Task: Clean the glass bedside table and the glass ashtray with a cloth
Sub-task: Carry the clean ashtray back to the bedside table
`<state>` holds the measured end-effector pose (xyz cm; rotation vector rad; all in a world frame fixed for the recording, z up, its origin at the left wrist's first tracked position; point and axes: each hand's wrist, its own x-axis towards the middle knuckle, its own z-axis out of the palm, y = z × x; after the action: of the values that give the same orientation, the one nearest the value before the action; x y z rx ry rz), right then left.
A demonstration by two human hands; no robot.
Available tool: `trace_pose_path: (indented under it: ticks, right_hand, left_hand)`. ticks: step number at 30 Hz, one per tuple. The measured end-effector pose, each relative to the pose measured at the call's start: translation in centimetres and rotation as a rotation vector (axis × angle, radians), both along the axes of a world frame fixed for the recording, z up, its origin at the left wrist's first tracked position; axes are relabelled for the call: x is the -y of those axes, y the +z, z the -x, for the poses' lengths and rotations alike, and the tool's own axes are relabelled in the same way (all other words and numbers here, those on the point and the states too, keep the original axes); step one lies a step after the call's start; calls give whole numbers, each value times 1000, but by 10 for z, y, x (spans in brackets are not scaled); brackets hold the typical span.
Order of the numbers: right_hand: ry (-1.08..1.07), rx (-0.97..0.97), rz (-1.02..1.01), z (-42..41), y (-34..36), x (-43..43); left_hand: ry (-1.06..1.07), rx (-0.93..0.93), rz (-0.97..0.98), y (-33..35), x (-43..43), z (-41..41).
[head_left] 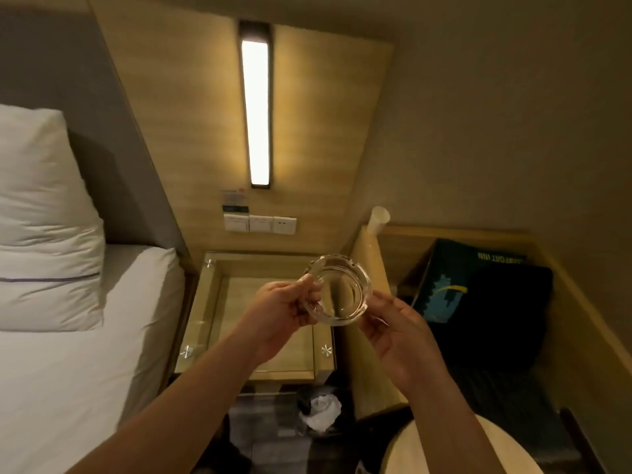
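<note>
Holding a glass ashtray tilted in the air above the glass bedside table, a person grasps it with both hands in the head view. The left hand pinches the left rim with the thumb on top, while the right hand curls its fingers round the near right edge. The table stands between a white bed at left and a dark bag at right. A lit wall lamp glows on the far panel above a row of switches. A crumpled white wad (cloth or paper, unclear) lies low, just near of the table.
</note>
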<state>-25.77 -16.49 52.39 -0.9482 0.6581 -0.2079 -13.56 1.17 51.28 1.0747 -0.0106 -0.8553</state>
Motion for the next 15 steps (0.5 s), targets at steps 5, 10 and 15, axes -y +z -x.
trace_pose_path:
  ticks: [5, 10, 15]
  right_hand:
    - [97, -55, 101, -58, 14, -22]
    - [127, -63, 142, -123, 21, -49]
    - [147, -100, 123, -196, 15, -77]
  left_hand:
    - [135, 15, 14, 2, -28, -33]
    - [195, 38, -17, 2, -60, -82]
    - [222, 117, -121, 0, -91, -139]
